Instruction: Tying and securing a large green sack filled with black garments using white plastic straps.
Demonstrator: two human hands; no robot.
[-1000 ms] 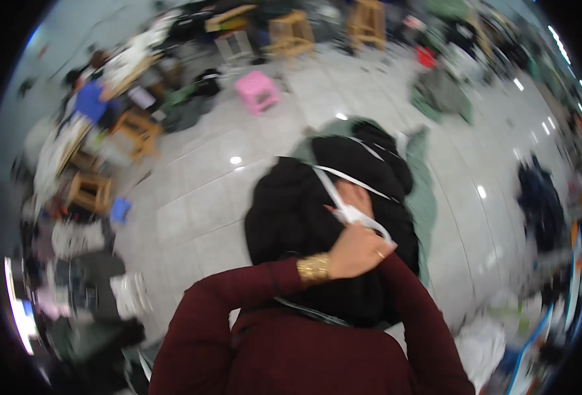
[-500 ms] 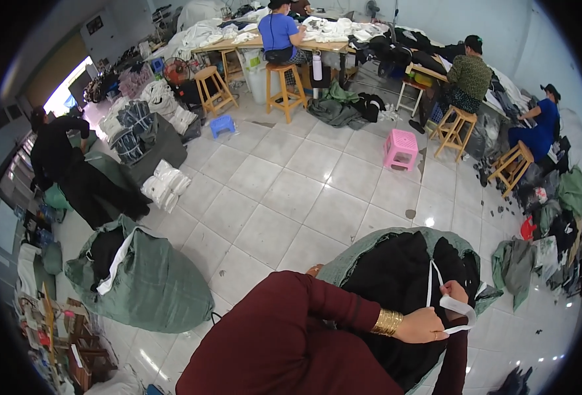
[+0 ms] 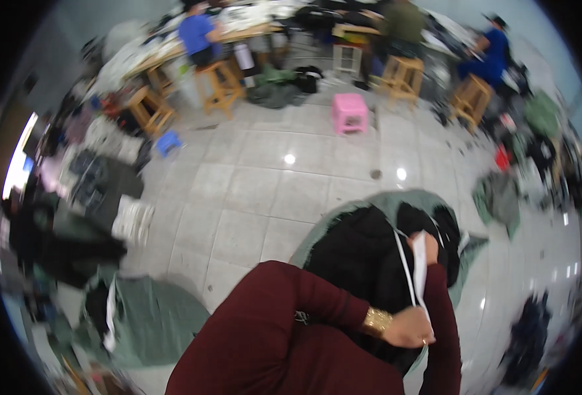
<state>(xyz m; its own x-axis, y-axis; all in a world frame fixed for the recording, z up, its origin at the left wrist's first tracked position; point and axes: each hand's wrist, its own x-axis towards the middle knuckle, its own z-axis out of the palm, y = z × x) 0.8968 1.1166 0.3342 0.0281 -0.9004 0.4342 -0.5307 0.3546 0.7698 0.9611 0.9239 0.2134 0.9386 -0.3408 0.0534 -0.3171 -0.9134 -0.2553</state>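
Clamping a white strap (image 3: 419, 271), the left hand (image 3: 407, 328) and right hand (image 3: 430, 247) are apart; tiled floor (image 3: 251, 191) spreads wide beyond the green sack's (image 3: 424, 197) rim, black cloth (image 3: 357, 245) filling it.

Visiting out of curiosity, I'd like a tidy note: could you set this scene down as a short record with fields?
Left hand: closed on a white strip
Right hand: at the strip's far end, exact grip unclear
Under the hands: black cloth in a green sack
Lower left: another green sack
Beyond: pink stool
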